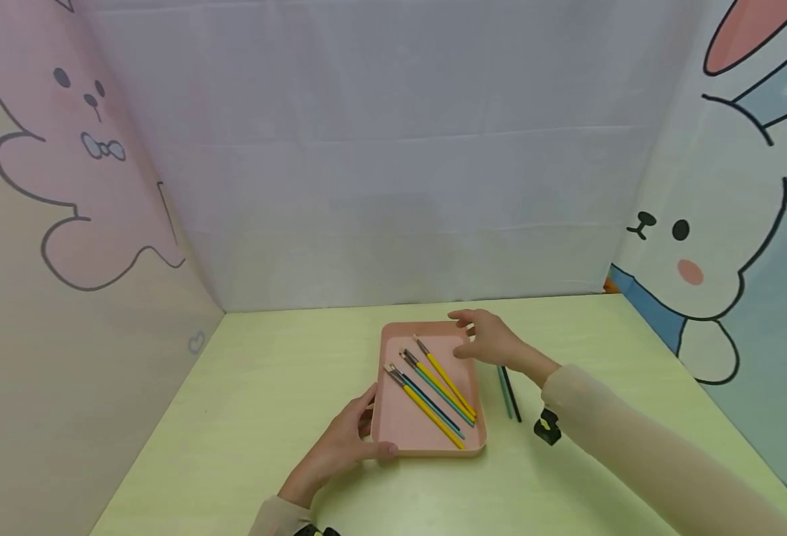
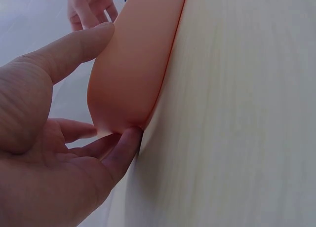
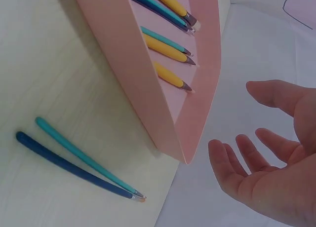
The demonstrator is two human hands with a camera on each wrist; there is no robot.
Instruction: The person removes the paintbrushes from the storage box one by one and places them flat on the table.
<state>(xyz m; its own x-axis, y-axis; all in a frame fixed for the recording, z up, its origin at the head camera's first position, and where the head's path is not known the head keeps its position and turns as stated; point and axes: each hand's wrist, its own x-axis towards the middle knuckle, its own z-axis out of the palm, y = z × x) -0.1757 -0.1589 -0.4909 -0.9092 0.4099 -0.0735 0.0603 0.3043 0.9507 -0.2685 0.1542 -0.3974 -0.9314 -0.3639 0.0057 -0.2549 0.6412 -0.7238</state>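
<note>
A pink rectangular tray [image 1: 400,428] lies on the table with several paintbrushes [image 1: 425,406] slanting across it, their handles yellow, teal and dark blue. At its near left corner my left hand [image 1: 342,443] grips the tray; in the left wrist view the thumb rests at the rim of the tray wall [image 2: 138,54] and the fingertips press low on the corner. My right hand [image 1: 490,341] hovers by the far right corner, fingers spread and holding nothing. Right of the tray, a teal paintbrush [image 3: 84,155] and a dark blue paintbrush [image 3: 69,165] lie side by side on the table.
The pale yellow-green tabletop [image 1: 252,417] extends around the tray. A white cloth backdrop [image 1: 393,186] hangs behind it. Side panels carry a pink cartoon animal [image 1: 38,171] at left and a white cartoon rabbit [image 1: 721,223] at right.
</note>
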